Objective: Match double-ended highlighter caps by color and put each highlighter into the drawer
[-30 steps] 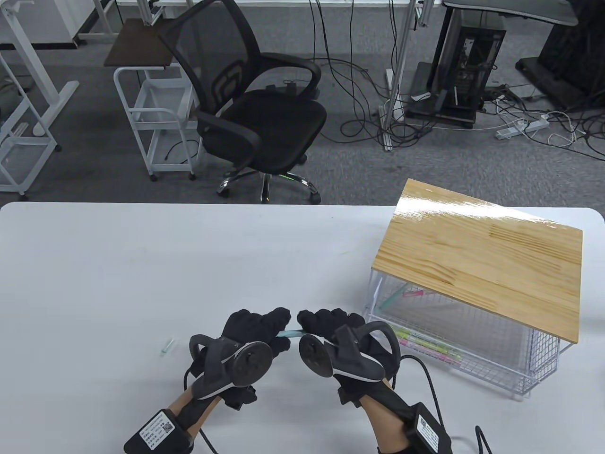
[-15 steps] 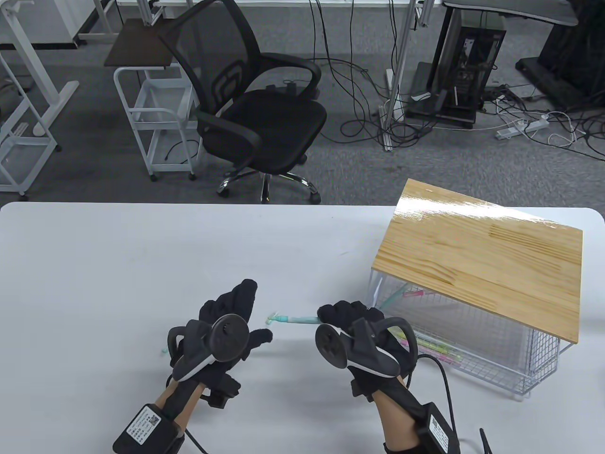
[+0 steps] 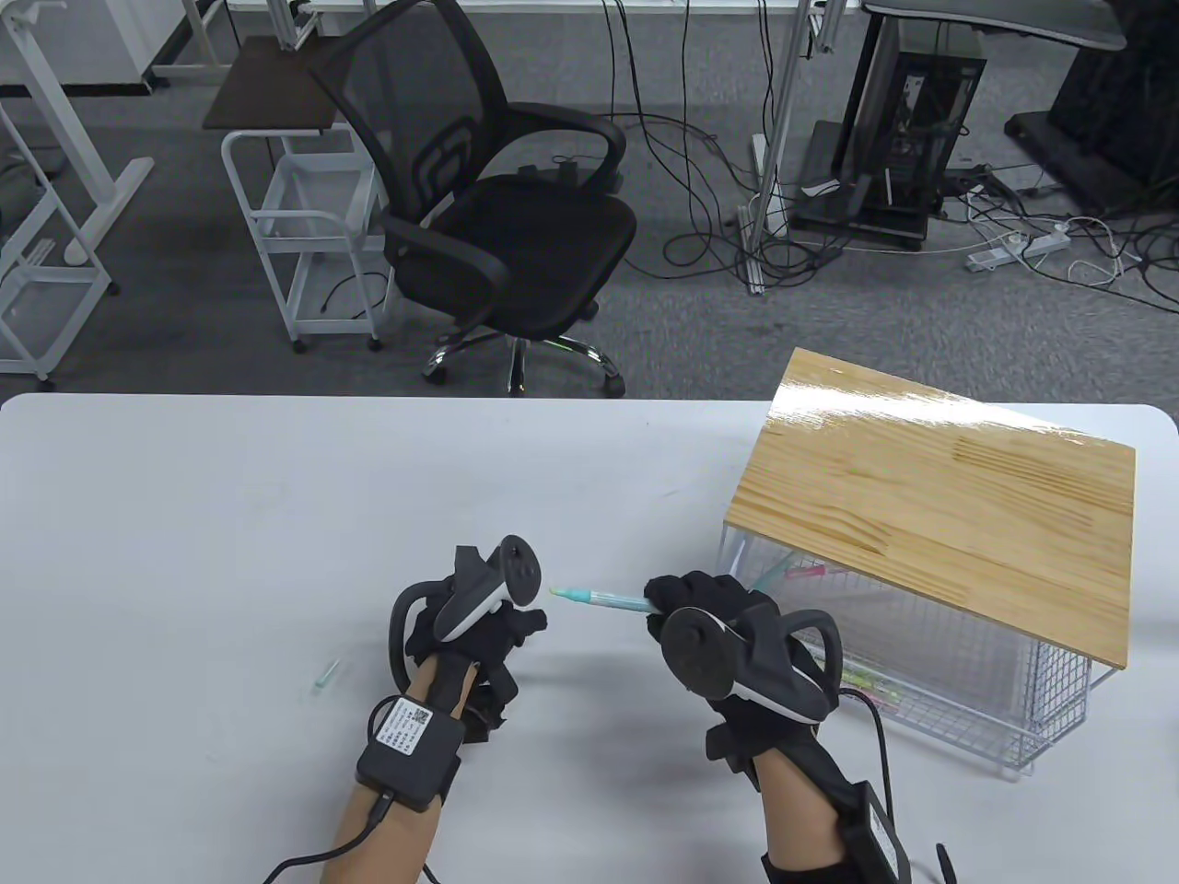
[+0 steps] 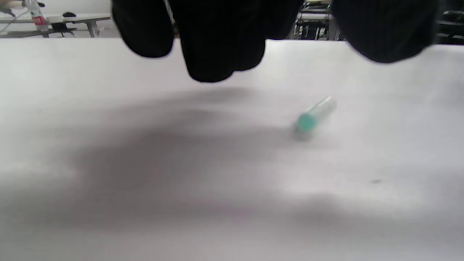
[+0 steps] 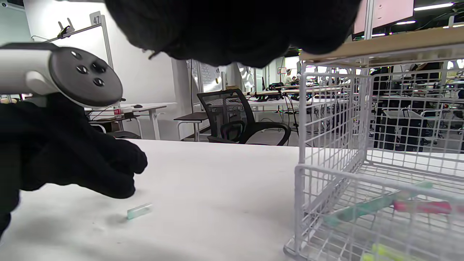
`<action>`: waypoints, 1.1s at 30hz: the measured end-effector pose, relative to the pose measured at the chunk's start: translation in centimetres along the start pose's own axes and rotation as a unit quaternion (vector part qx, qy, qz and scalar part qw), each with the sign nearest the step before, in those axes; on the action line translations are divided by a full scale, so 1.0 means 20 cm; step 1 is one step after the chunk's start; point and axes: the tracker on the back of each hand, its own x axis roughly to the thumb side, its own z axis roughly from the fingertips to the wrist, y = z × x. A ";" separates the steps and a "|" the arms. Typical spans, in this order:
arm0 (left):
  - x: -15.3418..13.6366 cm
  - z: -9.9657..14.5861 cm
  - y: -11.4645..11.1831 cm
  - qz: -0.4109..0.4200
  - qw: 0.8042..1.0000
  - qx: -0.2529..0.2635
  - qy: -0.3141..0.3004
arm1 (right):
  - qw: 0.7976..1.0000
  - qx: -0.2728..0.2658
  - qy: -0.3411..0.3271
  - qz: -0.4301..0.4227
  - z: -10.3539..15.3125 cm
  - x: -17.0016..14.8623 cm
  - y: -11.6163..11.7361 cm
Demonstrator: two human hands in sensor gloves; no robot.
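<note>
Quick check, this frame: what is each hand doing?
Left hand: holds nothing visible; fingers hang just above the table, grip unclear.
Right hand: grips the teal highlighter.

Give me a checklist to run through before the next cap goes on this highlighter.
1. Highlighter firmly held: ok, the right hand grips one end.
2. End facing the left hand capped: not ok, the tip is bare.
3. Other end capped: cannot tell, hidden inside the right hand.
4. Loose cap within reach: ok, it lies on the table just left of the left hand.
5. Cap colour matches: ok, it looks teal like the highlighter.
6. Drawer open: ok, pulled out, with highlighters inside.
</note>
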 end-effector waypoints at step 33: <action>0.20 -0.05 -0.12 -0.142 0.989 0.001 0.042 | 1.000 0.000 -0.015 -0.028 0.01 0.00 -0.01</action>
